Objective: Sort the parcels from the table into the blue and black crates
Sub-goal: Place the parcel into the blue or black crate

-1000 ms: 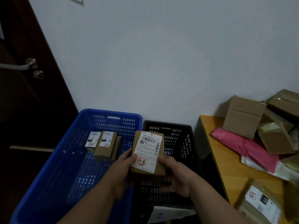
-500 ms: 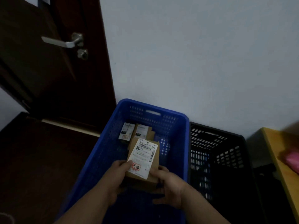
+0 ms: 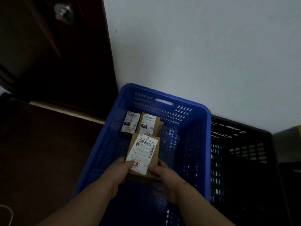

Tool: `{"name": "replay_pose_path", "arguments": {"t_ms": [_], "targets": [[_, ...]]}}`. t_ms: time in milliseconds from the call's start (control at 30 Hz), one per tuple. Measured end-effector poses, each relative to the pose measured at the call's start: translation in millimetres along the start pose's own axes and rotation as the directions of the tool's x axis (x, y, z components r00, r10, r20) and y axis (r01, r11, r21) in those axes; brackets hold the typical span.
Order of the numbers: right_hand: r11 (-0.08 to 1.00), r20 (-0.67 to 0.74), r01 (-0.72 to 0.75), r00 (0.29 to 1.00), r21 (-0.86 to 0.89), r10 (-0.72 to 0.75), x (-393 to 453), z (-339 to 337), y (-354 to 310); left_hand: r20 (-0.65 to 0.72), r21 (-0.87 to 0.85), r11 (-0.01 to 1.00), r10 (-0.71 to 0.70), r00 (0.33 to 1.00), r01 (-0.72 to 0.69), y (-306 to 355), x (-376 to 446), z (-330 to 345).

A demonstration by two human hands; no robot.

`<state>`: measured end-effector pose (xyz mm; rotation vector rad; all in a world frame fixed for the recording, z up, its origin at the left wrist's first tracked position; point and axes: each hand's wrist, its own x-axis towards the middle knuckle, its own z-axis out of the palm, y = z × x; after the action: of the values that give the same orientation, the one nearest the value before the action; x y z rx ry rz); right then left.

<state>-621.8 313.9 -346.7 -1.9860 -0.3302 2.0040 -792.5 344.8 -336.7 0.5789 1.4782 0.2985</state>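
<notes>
1. A dark wooden door (image 3: 48, 54) fills the upper left, its round metal lock fitting (image 3: 63, 13) near the top edge, with dark floor (image 3: 40, 152) below it.
2. The left hand (image 3: 118, 173) comes in from the lower left, forearm angled up and to the right. Its thumb lies on top of the white label, over the red stamp at the label's near corner, and the fingers curl under the box's left edge, so it grips the parcel.
3. The held parcel (image 3: 143, 154), a small brown cardboard box with a white barcode label, is above the inside of the blue crate (image 3: 192, 144), tilted so its far end points to the crate's back wall.
4. Beyond it, at the back left of the blue crate, lie a small pale box (image 3: 130, 122) and a second brown labelled box (image 3: 149, 123), side by side and touching.
5. The right hand (image 3: 166, 178) reaches in from the lower right, forearm angled up and to the left. Its fingers wrap around the parcel's near right corner, thumb on the top face beside the label.
6. The black crate (image 3: 241, 152) stands just right of the blue one, their walls side by side against the pale wall (image 3: 195, 46).
</notes>
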Motion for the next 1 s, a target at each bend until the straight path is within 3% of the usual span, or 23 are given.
{"name": "replay_pose_path", "arguments": {"t_ms": [167,367,533,667,833,1000], "targets": [[0.999,-0.003,0.019,1.000,0.038,-0.019,38.6,-19.6,-19.8,-0.023,0.082,0.996,0.042,0.999,-0.040,19.5,42.4,20.0],[0.987,-0.176,0.053,0.984,0.152,-0.026,87.9,-64.4,-31.4,-0.035,0.251,0.965,0.082,0.996,-0.071,35.7,107.8,77.1],[0.963,-0.301,0.105,0.953,0.248,-0.027,129.9,-100.0,-40.3,0.043,0.413,0.905,0.091,0.995,-0.100,38.0,169.8,127.6],[0.973,-0.359,0.076,0.933,0.219,0.008,166.7,-110.3,-43.1,0.045,0.574,0.816,0.051,0.998,-0.067,33.2,212.7,150.1],[0.989,-0.407,0.047,0.913,0.139,0.014,206.0,-108.9,-46.4,0.043,0.607,0.793,0.039,0.998,-0.057,24.2,250.2,160.9],[0.982,-0.456,0.082,0.890,0.170,0.005,231.7,-113.5,-49.6,0.068,0.574,0.816,0.037,0.997,-0.069,21.5,269.5,172.7]]}}
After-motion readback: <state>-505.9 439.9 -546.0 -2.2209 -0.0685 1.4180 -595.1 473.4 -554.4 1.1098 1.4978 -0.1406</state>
